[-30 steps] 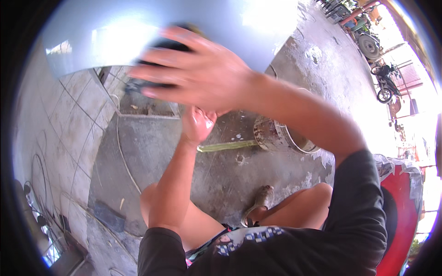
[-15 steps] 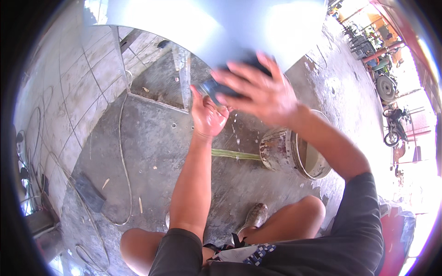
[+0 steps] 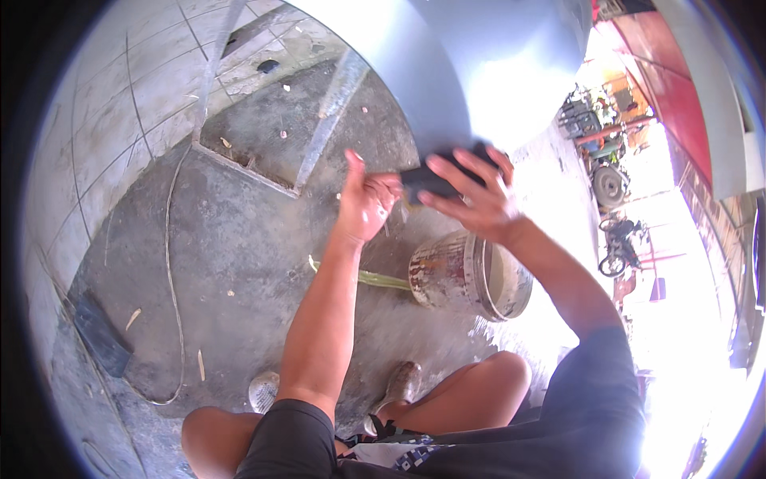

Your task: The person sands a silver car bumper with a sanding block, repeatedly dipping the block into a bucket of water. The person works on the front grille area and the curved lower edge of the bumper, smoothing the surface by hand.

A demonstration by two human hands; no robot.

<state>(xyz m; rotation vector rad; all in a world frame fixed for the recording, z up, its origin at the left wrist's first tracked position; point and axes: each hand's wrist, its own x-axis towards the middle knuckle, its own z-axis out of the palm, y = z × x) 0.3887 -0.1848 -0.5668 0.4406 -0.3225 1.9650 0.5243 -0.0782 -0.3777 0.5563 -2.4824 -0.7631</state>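
My right hand (image 3: pixel 471 195) is wrapped over a black block-like pad (image 3: pixel 427 180), its fingers spread across the top. The pad lies at the lower edge of a large, glossy, curved grey panel (image 3: pixel 415 72) and seems to touch it. Beside the pad's left end is my left hand (image 3: pixel 365 199), wet, with its thumb stretched out and its fingers loosely curled. Nothing shows in its palm. Whether its fingertips touch the pad is hard to make out.
A paint-stained bucket (image 3: pixel 447 271) stands on the concrete floor below my right forearm, a green strip (image 3: pixel 383 279) beside it. A metal frame (image 3: pixel 247 172) supports the panel's left side. A cable (image 3: pixel 171 271) and a dark flat piece (image 3: pixel 102 335) lie at left. A motorbike (image 3: pixel 618 243) stands far right.
The view has shifted, so the bucket and floor appear farther left. My right hand and the pad have moved lower along the panel's edge, with less blur. My left hand stays close to the pad.
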